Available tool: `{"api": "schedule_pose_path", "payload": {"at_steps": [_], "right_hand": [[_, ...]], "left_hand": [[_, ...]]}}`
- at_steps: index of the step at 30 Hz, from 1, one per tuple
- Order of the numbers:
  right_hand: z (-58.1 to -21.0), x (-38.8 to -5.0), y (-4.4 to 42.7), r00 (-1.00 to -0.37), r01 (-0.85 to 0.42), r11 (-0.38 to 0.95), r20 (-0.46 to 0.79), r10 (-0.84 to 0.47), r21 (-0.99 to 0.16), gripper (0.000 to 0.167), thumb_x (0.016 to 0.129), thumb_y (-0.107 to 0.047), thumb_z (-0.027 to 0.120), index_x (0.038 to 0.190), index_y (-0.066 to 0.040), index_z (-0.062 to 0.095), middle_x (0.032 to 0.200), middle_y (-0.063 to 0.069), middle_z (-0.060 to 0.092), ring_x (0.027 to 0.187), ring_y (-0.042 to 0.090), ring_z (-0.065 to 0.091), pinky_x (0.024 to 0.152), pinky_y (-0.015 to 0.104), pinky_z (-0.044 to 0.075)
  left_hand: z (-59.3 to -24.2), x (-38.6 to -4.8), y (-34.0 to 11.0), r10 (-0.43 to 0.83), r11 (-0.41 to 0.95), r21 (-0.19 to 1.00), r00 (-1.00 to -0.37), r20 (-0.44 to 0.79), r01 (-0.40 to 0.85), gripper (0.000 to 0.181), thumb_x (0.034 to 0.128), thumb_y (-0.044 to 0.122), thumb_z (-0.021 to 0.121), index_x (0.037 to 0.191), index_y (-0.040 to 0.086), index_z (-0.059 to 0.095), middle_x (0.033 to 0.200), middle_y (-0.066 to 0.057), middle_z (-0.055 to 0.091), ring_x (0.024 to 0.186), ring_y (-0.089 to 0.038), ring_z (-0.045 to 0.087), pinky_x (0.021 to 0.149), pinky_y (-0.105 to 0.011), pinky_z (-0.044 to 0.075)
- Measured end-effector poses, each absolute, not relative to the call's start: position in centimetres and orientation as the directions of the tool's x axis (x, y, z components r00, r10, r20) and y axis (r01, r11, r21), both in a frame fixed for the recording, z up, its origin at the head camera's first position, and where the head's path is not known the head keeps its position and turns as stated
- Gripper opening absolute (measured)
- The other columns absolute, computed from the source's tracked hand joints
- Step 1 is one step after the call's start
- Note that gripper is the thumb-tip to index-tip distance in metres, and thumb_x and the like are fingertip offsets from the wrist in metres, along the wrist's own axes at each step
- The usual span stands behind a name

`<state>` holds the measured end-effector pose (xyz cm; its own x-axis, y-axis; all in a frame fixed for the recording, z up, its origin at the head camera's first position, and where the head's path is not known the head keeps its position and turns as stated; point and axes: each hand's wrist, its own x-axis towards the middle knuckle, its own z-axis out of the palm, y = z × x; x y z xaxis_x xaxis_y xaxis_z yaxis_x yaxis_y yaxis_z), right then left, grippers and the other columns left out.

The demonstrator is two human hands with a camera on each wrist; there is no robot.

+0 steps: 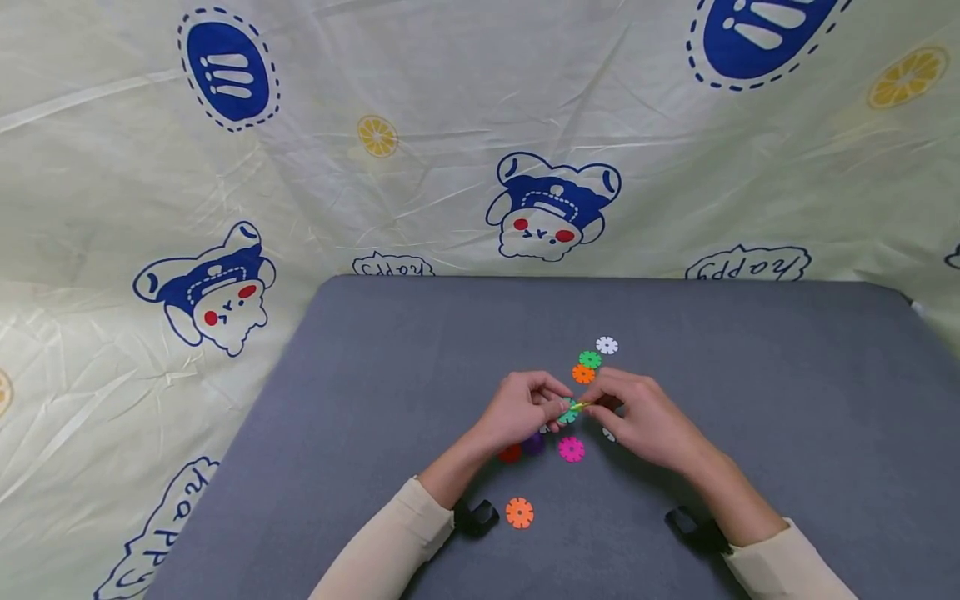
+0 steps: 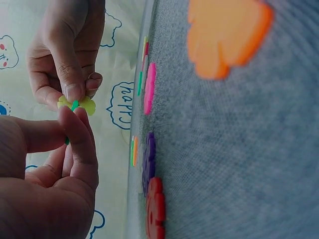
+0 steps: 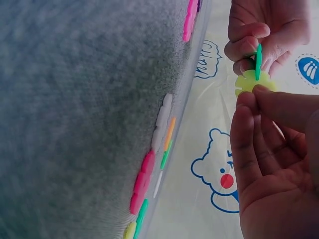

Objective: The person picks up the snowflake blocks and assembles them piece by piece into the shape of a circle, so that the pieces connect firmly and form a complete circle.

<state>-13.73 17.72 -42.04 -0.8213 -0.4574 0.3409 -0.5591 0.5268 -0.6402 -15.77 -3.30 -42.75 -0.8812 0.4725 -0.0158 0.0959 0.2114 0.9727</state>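
Right now, your two hands meet above the grey table (image 1: 390, 350), working on a pair of notched discs held clear of its surface. Your left hand (image 1: 522, 408) pinches the green disc (image 3: 258, 62) between thumb and fingers. Your right hand (image 1: 637, 414) pinches the yellow disc (image 3: 254, 82) by its edge, thumb against fingertip. In the right wrist view, the green one stands crosswise to the yellow one and overlaps its rim; you cannot tell from this how deep any notch is seated.

The table bears the loose pieces. Beyond your hands lie a white disc (image 1: 607, 345), a second green disc (image 1: 590, 359) and an orange disc (image 1: 583, 374), close together in a slanting row. Below your hands sits a pink disc (image 1: 572, 449), with a purple disc (image 1: 533, 443) and a red disc (image 1: 510, 452) side by side near your left wrist, partly covered by that hand. Another white piece (image 1: 609, 434) peeks out beside your right hand. Nearest you, a lighter orange piece (image 1: 520, 512) lies apart, just beside the black wrist mount (image 1: 477, 518) on your left. Behind the table hangs a pale printed cloth (image 1: 435, 200).
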Motion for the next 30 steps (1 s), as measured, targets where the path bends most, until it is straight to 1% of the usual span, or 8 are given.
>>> {"api": "schedule_pose_path", "payload": {"at_steps": [5, 9, 15, 19, 21, 25, 28, 30], "right_hand": [[-42.0, -13.8, 17.8, -0.834, -0.542, 0.544, 0.333, -0.439, -0.640, 0.024, 0.081, -0.001, 0.076, 0.092, -0.022, 0.067, 0.087, -0.012, 0.059, 0.073, 0.004, 0.058, 0.064, 0.025, 0.053], [-42.2, -13.8, 17.9, -0.833, -0.543, 0.545, 0.330, -0.443, -0.639, 0.023, 0.081, -0.001, 0.076, 0.092, -0.019, 0.067, 0.086, -0.013, 0.058, 0.071, 0.005, 0.057, 0.062, 0.025, 0.052], [-42.2, -14.1, 18.4, -0.859, -0.503, 0.594, 0.285, -0.426, -0.628, 0.023, 0.080, -0.003, 0.078, 0.097, -0.015, 0.068, 0.088, -0.010, 0.059, 0.070, 0.007, 0.056, 0.060, 0.024, 0.051], [-42.1, -14.3, 18.9, -0.887, -0.445, 0.645, 0.208, -0.411, -0.621, 0.023, 0.082, -0.007, 0.077, 0.103, -0.011, 0.069, 0.089, -0.007, 0.061, 0.069, 0.008, 0.055, 0.059, 0.025, 0.050], [-42.1, -14.3, 19.1, -0.892, -0.428, 0.661, 0.167, -0.421, -0.617, 0.022, 0.083, -0.009, 0.076, 0.103, -0.010, 0.069, 0.088, -0.007, 0.061, 0.070, 0.008, 0.055, 0.060, 0.025, 0.050], [-42.4, -14.2, 18.8, -0.868, -0.441, 0.665, 0.099, -0.486, -0.602, 0.018, 0.083, -0.017, 0.077, 0.099, -0.012, 0.070, 0.084, -0.011, 0.060, 0.072, 0.006, 0.055, 0.064, 0.026, 0.050], [-42.7, -14.0, 18.1, -0.838, -0.473, 0.648, 0.078, -0.540, -0.598, 0.021, 0.083, -0.023, 0.076, 0.100, -0.013, 0.070, 0.082, -0.013, 0.057, 0.072, 0.005, 0.054, 0.064, 0.025, 0.049], [-42.9, -13.8, 17.6, -0.819, -0.494, 0.633, 0.075, -0.569, -0.596, 0.022, 0.083, -0.024, 0.077, 0.101, -0.012, 0.070, 0.082, -0.012, 0.056, 0.071, 0.005, 0.053, 0.063, 0.024, 0.048]], "left_hand": [[-43.2, -16.2, -3.3, 0.480, 0.186, 0.978, -0.877, -0.004, 0.098, 0.013, 0.0919, 0.011, 0.066, 0.103, 0.006, 0.069, 0.078, -0.003, 0.067, 0.065, -0.026, 0.067, 0.064, -0.041, 0.056], [-43.3, -16.2, -3.4, 0.476, 0.187, 0.978, -0.880, -0.011, 0.089, 0.015, 0.0916, 0.011, 0.066, 0.105, 0.004, 0.069, 0.078, -0.003, 0.067, 0.067, -0.031, 0.066, 0.064, -0.042, 0.057], [-43.5, -16.4, -3.6, 0.432, 0.193, 0.976, -0.902, 0.006, 0.099, 0.016, 0.0903, 0.010, 0.068, 0.104, 0.003, 0.068, 0.081, -0.004, 0.068, 0.066, -0.027, 0.068, 0.062, -0.038, 0.057], [-43.4, -16.6, -3.9, 0.402, 0.247, 0.961, -0.916, 0.018, 0.127, 0.013, 0.0896, 0.012, 0.069, 0.102, 0.007, 0.069, 0.081, 0.000, 0.068, 0.067, -0.021, 0.068, 0.060, -0.032, 0.056], [-43.3, -16.7, -4.0, 0.390, 0.269, 0.953, -0.920, 0.021, 0.136, 0.013, 0.0894, 0.013, 0.069, 0.102, 0.009, 0.069, 0.081, 0.002, 0.068, 0.068, -0.021, 0.068, 0.059, -0.030, 0.055], [-43.3, -16.9, -4.2, 0.378, 0.268, 0.954, -0.926, 0.024, 0.134, 0.013, 0.0887, 0.012, 0.070, 0.101, 0.009, 0.069, 0.080, 0.001, 0.068, 0.068, -0.022, 0.068, 0.060, -0.029, 0.054], [-43.4, -17.0, -4.3, 0.370, 0.285, 0.948, -0.928, 0.031, 0.145, 0.013, 0.0882, 0.012, 0.070, 0.101, 0.009, 0.070, 0.080, 0.001, 0.068, 0.068, -0.019, 0.067, 0.059, -0.029, 0.054], [-43.4, -17.0, -4.4, 0.364, 0.304, 0.940, -0.931, 0.036, 0.156, 0.013, 0.0878, 0.013, 0.071, 0.100, 0.010, 0.070, 0.080, 0.003, 0.067, 0.067, -0.016, 0.066, 0.059, -0.028, 0.054]]}}
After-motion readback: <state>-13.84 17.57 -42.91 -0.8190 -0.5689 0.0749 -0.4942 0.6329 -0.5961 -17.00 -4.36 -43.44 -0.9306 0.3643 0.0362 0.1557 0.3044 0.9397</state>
